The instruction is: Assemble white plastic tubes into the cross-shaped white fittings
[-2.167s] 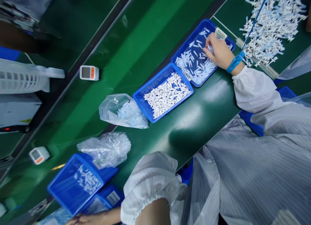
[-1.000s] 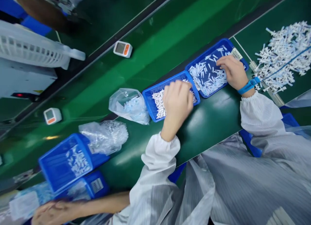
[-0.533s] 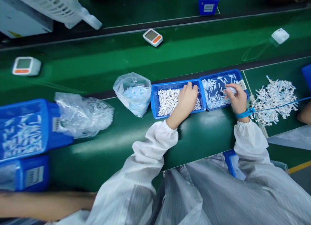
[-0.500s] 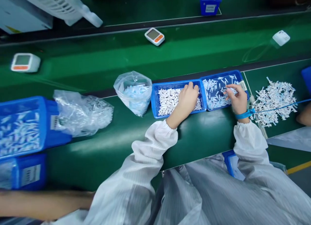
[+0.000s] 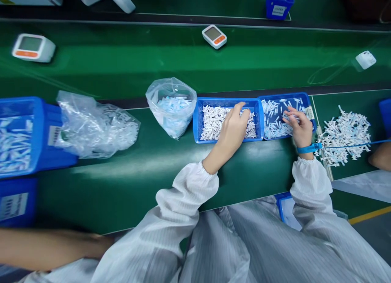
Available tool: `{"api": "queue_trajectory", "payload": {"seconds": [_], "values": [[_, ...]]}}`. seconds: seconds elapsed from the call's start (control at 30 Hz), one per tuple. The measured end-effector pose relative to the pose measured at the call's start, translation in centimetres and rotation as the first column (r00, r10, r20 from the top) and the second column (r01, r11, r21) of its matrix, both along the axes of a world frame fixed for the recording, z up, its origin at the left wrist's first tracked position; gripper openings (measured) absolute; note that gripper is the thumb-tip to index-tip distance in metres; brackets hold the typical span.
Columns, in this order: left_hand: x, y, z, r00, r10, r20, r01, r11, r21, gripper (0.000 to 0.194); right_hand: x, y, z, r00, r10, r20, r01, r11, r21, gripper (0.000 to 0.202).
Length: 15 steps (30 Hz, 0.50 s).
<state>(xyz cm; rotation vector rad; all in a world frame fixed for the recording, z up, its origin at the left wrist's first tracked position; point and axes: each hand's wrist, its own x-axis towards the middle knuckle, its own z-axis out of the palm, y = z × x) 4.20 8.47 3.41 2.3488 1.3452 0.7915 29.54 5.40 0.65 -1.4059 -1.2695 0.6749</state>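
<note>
Below, white pieces, left hand over them

You're on a factory assembly line: a long bright-green strip, like a conveyor belt, runs beyond your dark-green bench, carrying white plastic devices with orange buttons. Blue rectangular plastic trays of parts sit before you; you're in a pale striped smock, blue wrist strap, a co-worker's forearm at near left.
</note>
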Motion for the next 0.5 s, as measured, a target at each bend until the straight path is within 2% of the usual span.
{"api": "queue_trajectory", "payload": {"seconds": [0.1, 0.2, 0.37, 0.5], "values": [[-0.4, -2.5, 0.4, 1.000, 0.006, 0.028, -0.010, 0.985, 0.174, 0.020, 0.0, -0.1, 0.0, 0.997, 0.015, 0.076, -0.016, 1.000, 0.017, 0.023], [-0.6, -5.5, -0.4, 0.993, -0.055, 0.103, 0.020, 0.952, 0.306, 0.013, 0.1, -0.2, -0.2, 0.982, 0.040, 0.183, -0.049, 0.998, 0.046, 0.022], [-0.6, -9.5, -3.5, 0.978, -0.073, 0.197, 0.025, 0.971, 0.237, 0.008, -0.2, -0.3, -0.1, 0.937, 0.025, 0.349, -0.059, 0.994, 0.087, 0.026], [-0.5, -10.8, -5.0, 0.969, -0.079, 0.233, 0.046, 0.988, 0.145, 0.008, -0.7, -0.3, 0.2, 0.932, 0.011, 0.363, -0.050, 0.994, 0.096, 0.033]]}}
